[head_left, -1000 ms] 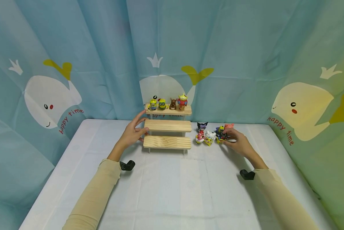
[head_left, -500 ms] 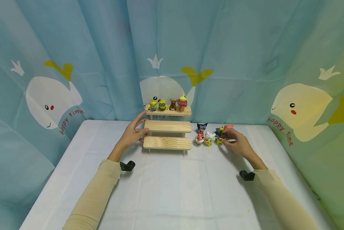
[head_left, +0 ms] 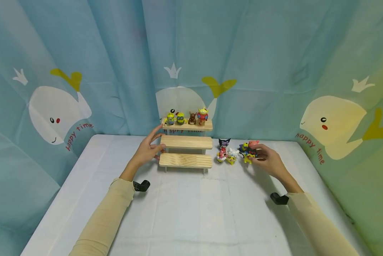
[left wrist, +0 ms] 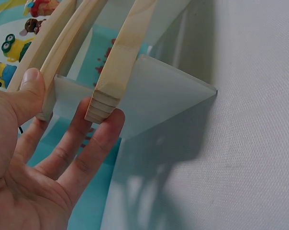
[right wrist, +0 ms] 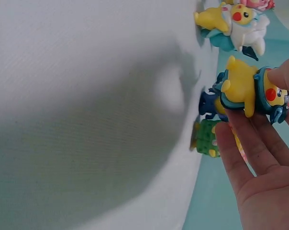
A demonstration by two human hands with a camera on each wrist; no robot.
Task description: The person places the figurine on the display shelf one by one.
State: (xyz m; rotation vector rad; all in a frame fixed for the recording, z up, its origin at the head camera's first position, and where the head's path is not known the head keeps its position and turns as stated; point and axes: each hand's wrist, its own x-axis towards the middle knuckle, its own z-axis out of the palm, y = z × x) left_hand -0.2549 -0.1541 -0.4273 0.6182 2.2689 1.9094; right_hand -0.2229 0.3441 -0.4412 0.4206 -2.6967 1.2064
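Note:
My left hand (head_left: 145, 151) holds the left end of a three-tier wooden display stand (head_left: 185, 161). In the left wrist view the thumb presses the edge of one shelf (left wrist: 113, 62), with fingers at the shelf ends. My right hand (head_left: 269, 161) pinches a yellow toy figurine in a dark blue hood (right wrist: 242, 86) between thumb and fingers, tilted on its side in the right wrist view. Behind it show a dark blue figurine (right wrist: 209, 104) and a green one (right wrist: 207, 137), partly hidden by the fingers. A pink figurine (head_left: 253, 143) stands just behind the right hand.
Several figurines line the top shelf, including a red one with a yellow head (head_left: 202, 116). Between stand and right hand are a black-eared figurine (head_left: 224, 143), a pink one (head_left: 221, 155) and a white-and-yellow one (head_left: 232, 155). A blue curtain (head_left: 262, 106) hangs behind the white table (head_left: 191, 213).
My right hand has shifted slightly right with the yellow figurine, which now sits apart from the white-and-yellow one. More of the pink figurine shows. The left hand stays on the stand.

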